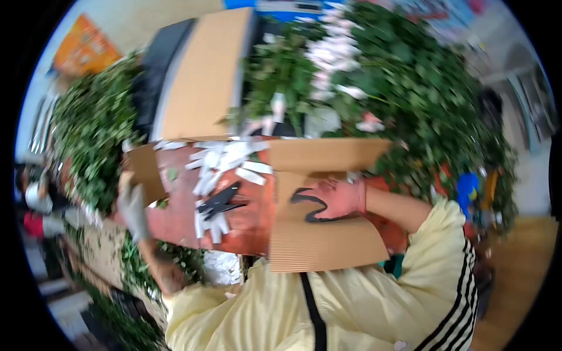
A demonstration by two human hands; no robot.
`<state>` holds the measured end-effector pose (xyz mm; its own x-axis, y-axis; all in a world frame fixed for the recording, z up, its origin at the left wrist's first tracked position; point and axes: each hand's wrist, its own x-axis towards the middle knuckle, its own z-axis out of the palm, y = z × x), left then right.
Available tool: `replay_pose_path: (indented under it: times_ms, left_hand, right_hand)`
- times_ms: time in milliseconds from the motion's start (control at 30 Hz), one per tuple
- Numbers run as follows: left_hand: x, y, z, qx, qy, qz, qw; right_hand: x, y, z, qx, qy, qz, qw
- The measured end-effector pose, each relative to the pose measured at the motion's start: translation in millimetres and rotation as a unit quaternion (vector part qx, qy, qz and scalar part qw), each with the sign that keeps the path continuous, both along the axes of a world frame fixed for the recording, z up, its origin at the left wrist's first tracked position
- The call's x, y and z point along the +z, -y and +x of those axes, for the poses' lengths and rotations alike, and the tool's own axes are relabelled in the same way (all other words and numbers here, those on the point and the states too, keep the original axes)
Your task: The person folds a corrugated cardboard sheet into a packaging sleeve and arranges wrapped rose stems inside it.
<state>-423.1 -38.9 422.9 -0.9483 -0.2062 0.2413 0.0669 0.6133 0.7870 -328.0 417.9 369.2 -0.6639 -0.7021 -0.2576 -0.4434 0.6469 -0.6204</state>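
Note:
My right hand, in a pink glove with dark finger ends, lies on a folded, corrugated cardboard sheet, thumb and fingers spread. The sheet reaches past the near edge of the reddish table. At the table's left side, my left hand, in a pale glove and blurred, is closed at the edge of a small brown cardboard piece. Between the hands, black-handled scissors rest among white paper strips.
Leafy stems pile up at the left and right, with pale pink flowers at the back. A long cardboard-covered box stands behind the table. Another person is at the far left.

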Motion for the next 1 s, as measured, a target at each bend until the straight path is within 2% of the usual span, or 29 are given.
replay_pose_path:
  times_ms: [33, 67, 100, 167, 200, 267, 300, 333, 400, 467, 500, 567, 633, 733, 800, 833, 900, 967, 1000]
  left_hand:
    - [19, -26, 22, -0.055, -0.092, 0.235, 0.966]
    - [29, -47, 40, -0.097, -0.1, 0.294, 0.945]
    - [34, -65, 55, -0.126, -0.114, 0.354, 0.92]
    - [43, -111, 71, -0.28, 0.0, 0.286, 0.916]
    - [58, -146, 73, -0.347, 0.127, 0.181, 0.911]
    - [61, -194, 58, -0.464, 0.175, 0.168, 0.852]
    - [49, -198, 56, -0.489, 0.148, 0.217, 0.832]
    - [38, -201, 54, -0.514, 0.123, 0.265, 0.806]
    - [-3, -162, 29, -0.552, 0.272, 0.219, 0.757]
    - [-45, -171, 33, -0.564, 0.357, 0.198, 0.718]
    - [-61, -178, 38, -0.572, 0.386, 0.194, 0.697]
    - [-89, -184, 42, -0.579, 0.403, 0.177, 0.686]
    - [-108, -202, 50, -0.564, 0.427, -0.061, 0.704]
    - [-133, -194, 50, -0.555, 0.424, -0.069, 0.712]
    - [-128, -195, 52, -0.547, 0.426, -0.054, 0.719]
    - [-126, -195, 53, -0.539, 0.432, -0.038, 0.722]
    - [-135, -191, 54, -0.538, 0.434, -0.052, 0.721]
    - [-142, -190, 60, -0.573, 0.362, -0.005, 0.735]
    - [-146, -187, 65, -0.57, 0.367, -0.001, 0.735]
  right_hand:
    - [65, 4, -2, -0.024, 0.106, -0.116, 0.987]
    - [109, 1, -1, -0.091, 0.288, -0.181, 0.936]
    - [111, -7, -2, -0.079, 0.265, -0.309, 0.91]
    - [129, 2, 4, -0.144, 0.095, -0.312, 0.934]
    - [139, 6, 6, -0.184, 0.01, -0.3, 0.936]
    - [131, 7, 19, -0.189, -0.227, -0.3, 0.907]
    - [153, -4, 26, -0.299, 0.017, -0.328, 0.896]
    - [164, -17, 32, -0.389, 0.261, -0.331, 0.819]
    - [164, -57, 26, -0.275, 0.386, -0.364, 0.802]
    - [124, -68, 24, -0.249, 0.462, -0.289, 0.8]
    - [109, -65, 25, -0.282, 0.522, -0.284, 0.753]
    - [81, -61, 24, -0.27, 0.497, -0.233, 0.791]
    - [52, -49, 15, -0.299, 0.511, -0.238, 0.77]
    - [-10, -43, -1, -0.333, 0.52, -0.2, 0.761]
    - [-56, -42, -8, -0.368, 0.586, -0.292, 0.66]
    - [-59, -38, -11, -0.365, 0.587, -0.29, 0.661]
    - [-66, -31, -13, -0.355, 0.514, -0.282, 0.728]
    - [-73, -25, -8, -0.362, 0.49, -0.31, 0.73]
    - [-76, -24, -2, -0.374, 0.489, -0.286, 0.734]
